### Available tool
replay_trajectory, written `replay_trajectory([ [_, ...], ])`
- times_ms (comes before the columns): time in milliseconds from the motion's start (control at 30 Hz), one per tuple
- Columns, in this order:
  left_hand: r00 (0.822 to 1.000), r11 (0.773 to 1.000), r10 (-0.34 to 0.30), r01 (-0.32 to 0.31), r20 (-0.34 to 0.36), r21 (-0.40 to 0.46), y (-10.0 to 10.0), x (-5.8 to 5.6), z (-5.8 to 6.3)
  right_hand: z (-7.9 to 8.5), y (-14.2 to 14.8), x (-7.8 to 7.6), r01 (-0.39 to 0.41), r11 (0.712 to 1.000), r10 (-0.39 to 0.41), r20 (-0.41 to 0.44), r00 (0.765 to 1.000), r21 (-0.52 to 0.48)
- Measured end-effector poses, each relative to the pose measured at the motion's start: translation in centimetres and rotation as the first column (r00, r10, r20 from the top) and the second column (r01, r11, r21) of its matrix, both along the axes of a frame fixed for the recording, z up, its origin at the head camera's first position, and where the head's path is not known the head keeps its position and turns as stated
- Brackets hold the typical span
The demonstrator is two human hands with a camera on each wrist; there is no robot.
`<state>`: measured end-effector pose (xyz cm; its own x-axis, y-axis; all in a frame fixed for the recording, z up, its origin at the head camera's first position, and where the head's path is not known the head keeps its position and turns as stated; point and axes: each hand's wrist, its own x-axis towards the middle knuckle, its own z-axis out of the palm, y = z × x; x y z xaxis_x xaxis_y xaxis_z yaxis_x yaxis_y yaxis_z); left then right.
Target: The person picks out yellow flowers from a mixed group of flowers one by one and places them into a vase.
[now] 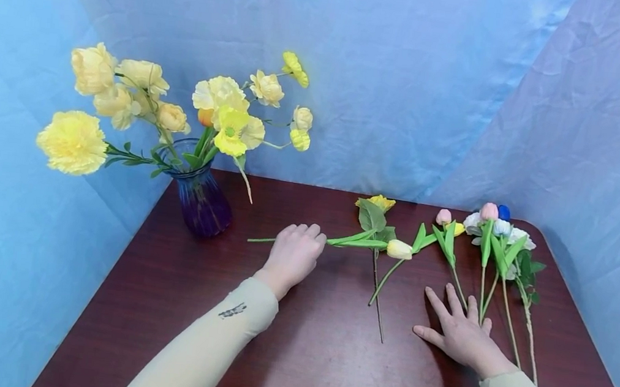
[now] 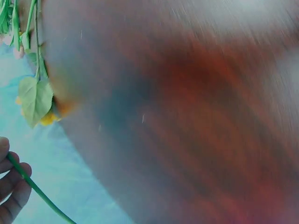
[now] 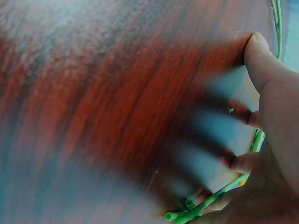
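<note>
My left hand (image 1: 295,253) grips the green stem of a pale yellow tulip (image 1: 400,249), whose head points right. In the left wrist view, thumb and fingers pinch that stem (image 2: 44,197). Beneath the tulip's leaves lies a yellow flower (image 1: 381,202) with broad leaves and a thin brown stem. My right hand (image 1: 461,333) rests with spread fingers on the table, by the lower stems of a pink tulip (image 1: 443,217) and its neighbours. Green stem ends (image 3: 187,212) show by its fingertips in the right wrist view. A yellow tulip (image 1: 455,229) lies nearby with a curved stem.
A blue-purple glass vase (image 1: 204,203) with yellow and cream flowers (image 1: 232,128) stands at the back left. White flowers (image 1: 522,238) and a blue bloom (image 1: 504,212) lie at the right of the dark wooden table (image 1: 339,368). Blue cloth (image 1: 385,89) hangs behind.
</note>
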<state>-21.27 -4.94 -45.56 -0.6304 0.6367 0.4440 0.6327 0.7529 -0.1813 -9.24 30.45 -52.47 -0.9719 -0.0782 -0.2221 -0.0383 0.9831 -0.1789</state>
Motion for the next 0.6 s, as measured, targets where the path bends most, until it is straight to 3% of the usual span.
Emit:
replay_trajectory([
  [200, 0.981, 0.994, -0.106, 0.106, -0.164, -0.009, -2.5, -0.1, 2.2, -0.1, 0.0, 0.1, 0.012, 1.0, -0.012, 0.013, 1.0, -0.003],
  [600, 0.945, 0.986, -0.161, 0.169, -0.285, 0.005, -8.3, 0.4, 7.6, 0.0, 0.1, 0.1, -0.003, 1.0, 0.003, -0.006, 1.0, -0.007],
])
